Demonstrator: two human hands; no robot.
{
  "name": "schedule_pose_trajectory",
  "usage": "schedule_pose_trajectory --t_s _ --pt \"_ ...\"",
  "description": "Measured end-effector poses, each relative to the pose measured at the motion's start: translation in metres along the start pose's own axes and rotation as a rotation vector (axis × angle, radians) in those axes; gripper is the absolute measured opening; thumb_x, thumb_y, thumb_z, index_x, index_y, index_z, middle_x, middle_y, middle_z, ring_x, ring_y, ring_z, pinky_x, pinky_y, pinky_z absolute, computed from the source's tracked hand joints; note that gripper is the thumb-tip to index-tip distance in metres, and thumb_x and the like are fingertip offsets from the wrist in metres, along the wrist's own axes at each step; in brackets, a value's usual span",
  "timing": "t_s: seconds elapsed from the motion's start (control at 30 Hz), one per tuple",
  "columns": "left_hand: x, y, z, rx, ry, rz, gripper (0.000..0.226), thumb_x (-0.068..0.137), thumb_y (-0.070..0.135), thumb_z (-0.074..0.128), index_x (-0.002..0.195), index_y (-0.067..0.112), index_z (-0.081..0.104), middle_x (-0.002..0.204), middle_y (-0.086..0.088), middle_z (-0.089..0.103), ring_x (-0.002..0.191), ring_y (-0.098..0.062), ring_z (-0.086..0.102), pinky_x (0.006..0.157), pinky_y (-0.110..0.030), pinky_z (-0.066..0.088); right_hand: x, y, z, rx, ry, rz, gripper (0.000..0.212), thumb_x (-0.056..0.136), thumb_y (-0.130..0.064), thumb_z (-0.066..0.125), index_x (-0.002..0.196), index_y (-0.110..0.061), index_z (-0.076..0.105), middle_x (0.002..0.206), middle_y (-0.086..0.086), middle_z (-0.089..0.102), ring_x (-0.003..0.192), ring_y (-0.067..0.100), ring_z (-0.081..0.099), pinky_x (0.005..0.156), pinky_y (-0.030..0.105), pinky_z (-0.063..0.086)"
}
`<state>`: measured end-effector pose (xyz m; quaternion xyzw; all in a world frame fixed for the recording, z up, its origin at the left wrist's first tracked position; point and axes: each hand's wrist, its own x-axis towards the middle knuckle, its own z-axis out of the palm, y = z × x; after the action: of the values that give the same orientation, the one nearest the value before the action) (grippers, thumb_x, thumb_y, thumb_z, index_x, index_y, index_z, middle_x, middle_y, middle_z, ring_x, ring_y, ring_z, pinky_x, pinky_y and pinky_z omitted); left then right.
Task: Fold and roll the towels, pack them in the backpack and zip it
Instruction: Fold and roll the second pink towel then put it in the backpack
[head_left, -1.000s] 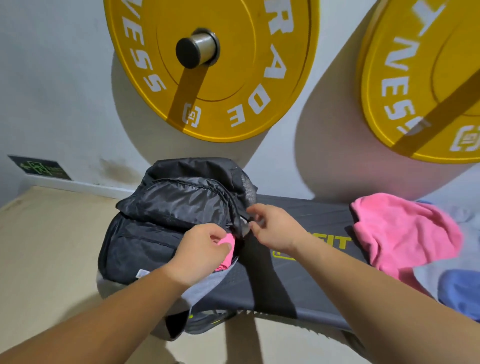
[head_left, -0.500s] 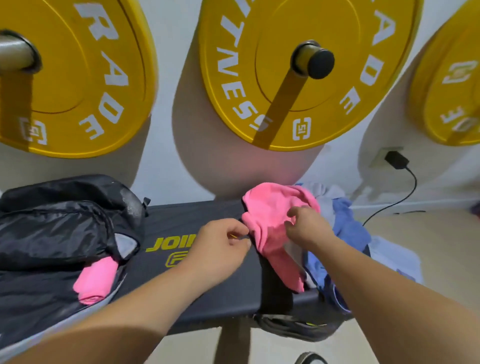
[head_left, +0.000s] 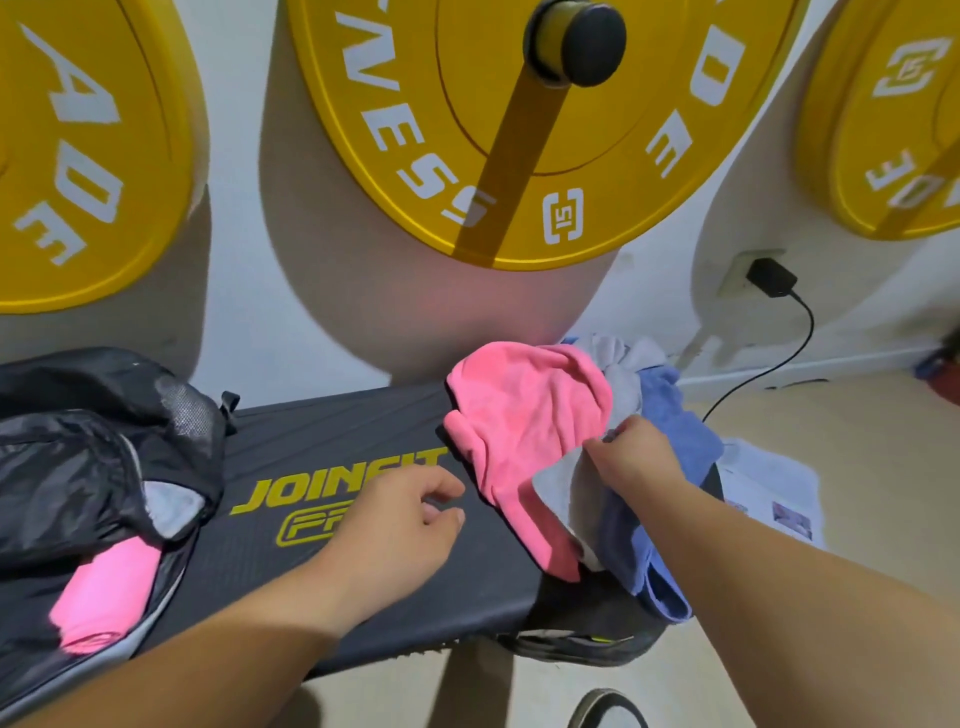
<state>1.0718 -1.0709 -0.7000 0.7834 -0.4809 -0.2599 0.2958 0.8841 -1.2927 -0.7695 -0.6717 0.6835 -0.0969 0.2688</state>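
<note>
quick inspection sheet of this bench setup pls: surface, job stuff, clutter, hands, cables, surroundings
Surface: black padded bench with yellow JOINFIT print.
Job's things: black backpack at the left end, open, with a rolled pink towel in its mouth. A loose pink towel, grey towel and blue towel are heaped unfolded at the right end.
Clutter: printed sheet on the floor.
Hands: left hand over the bench, holding nothing; right hand pinches the grey towel.
Cables: black charger in a wall socket, its cable running down to the floor.
Surroundings: yellow weight plates on a white wall.
</note>
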Motion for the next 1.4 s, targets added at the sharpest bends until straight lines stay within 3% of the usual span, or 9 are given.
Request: schedule_pose_trajectory --t_s 0.13,0.43,0.6,0.67,0.77,0.97,1.1,1.27,1.4 --pt "0.000 -0.002 -0.004 -0.012 0.006 -0.011 0.016 0.088 0.023 0.071 0.101 0.033 0.070 0.085 0.017 0.069 0.075 0.005 0.065 0.065 -0.005 0.042 -0.005 -0.010 -0.001 -0.018 0.092 -0.099 0.023 0.093 -0.036 0.054 0.102 -0.016 0.058 0.102 0.008 0.062 0.088 0.031 0.062 0.071 0.036 0.047" --pt "-0.011 -0.004 -0.017 -0.018 0.026 0.002 0.017 0.090 0.020 0.070 0.104 0.031 0.071 0.085 0.016 0.067 0.078 0.009 0.062 0.064 0.000 0.040 -0.002 -0.020 0.009 0.076 -0.043 0.078 0.029 0.091 -0.032 0.055 0.106 -0.009 0.066 0.106 0.015 0.069 0.096 0.036 0.065 0.080 0.039 0.055" --pt "-0.009 -0.007 -0.020 -0.019 0.048 0.018 0.019 0.090 0.020 0.069 0.106 0.029 0.071 0.084 0.019 0.065 0.079 0.008 0.062 0.066 0.001 0.039 -0.015 -0.065 0.005 0.084 0.254 -0.250 0.034 0.088 -0.043 0.036 0.080 -0.020 0.060 0.087 0.004 0.066 0.078 0.030 0.061 0.069 0.037 0.052" --pt "-0.009 -0.007 -0.023 -0.026 0.051 0.032 0.019 0.090 0.019 0.069 0.106 0.028 0.072 0.085 0.017 0.065 0.080 0.006 0.062 0.068 0.000 0.040 -0.025 -0.101 -0.004 0.260 0.171 -0.374 0.019 0.084 -0.031 0.046 0.085 -0.017 0.060 0.090 -0.006 0.069 0.078 0.028 0.064 0.068 0.038 0.053" --pt "-0.011 -0.007 -0.030 -0.025 0.055 0.058 0.019 0.090 0.018 0.069 0.105 0.028 0.071 0.088 0.013 0.064 0.083 0.006 0.061 0.069 0.000 0.040 -0.037 -0.138 -0.004 0.579 -0.041 -0.349 0.013 0.087 -0.014 0.057 0.081 -0.003 0.056 0.079 0.019 0.072 0.070 0.032 0.067 0.062 0.039 0.053" --pt "-0.023 -0.021 -0.045 0.004 0.068 0.046 0.016 0.087 0.022 0.072 0.097 0.035 0.070 0.096 0.019 0.067 0.080 0.002 0.066 0.075 -0.018 0.052 -0.043 -0.109 0.006 0.195 -0.121 -0.389 0.010 0.090 -0.017 0.058 0.094 -0.008 0.060 0.089 0.007 0.065 0.082 0.024 0.058 0.076 0.030 0.042" --pt "-0.023 -0.035 -0.047 0.025 0.038 0.054 0.016 0.087 0.021 0.071 0.100 0.031 0.072 0.092 0.016 0.066 0.076 0.002 0.064 0.065 -0.008 0.042 -0.040 -0.081 0.013 -0.029 -0.275 -0.252 0.033 0.091 -0.037 0.061 0.103 -0.006 0.060 0.094 0.013 0.064 0.085 0.033 0.063 0.073 0.039 0.053" --pt "-0.014 -0.040 -0.039 0.029 0.039 0.035 0.015 0.089 0.022 0.070 0.100 0.032 0.070 0.095 0.018 0.064 0.079 -0.003 0.065 0.067 -0.012 0.043 -0.045 -0.084 0.034 -0.326 0.006 -0.423 0.036 0.089 -0.054 0.055 0.097 -0.019 0.061 0.100 0.002 0.059 0.095 0.027 0.062 0.078 0.037 0.050" --pt "-0.008 -0.043 -0.031 0.041 0.026 0.056 0.017 0.090 0.023 0.068 0.107 0.028 0.070 0.102 0.015 0.066 0.081 -0.001 0.064 0.069 -0.007 0.044 -0.042 -0.085 0.057 -0.327 -0.082 -0.293 0.035 0.090 -0.041 0.053 0.106 -0.014 0.068 0.115 0.009 0.057 0.104 0.032 0.059 0.086 0.037 0.049"
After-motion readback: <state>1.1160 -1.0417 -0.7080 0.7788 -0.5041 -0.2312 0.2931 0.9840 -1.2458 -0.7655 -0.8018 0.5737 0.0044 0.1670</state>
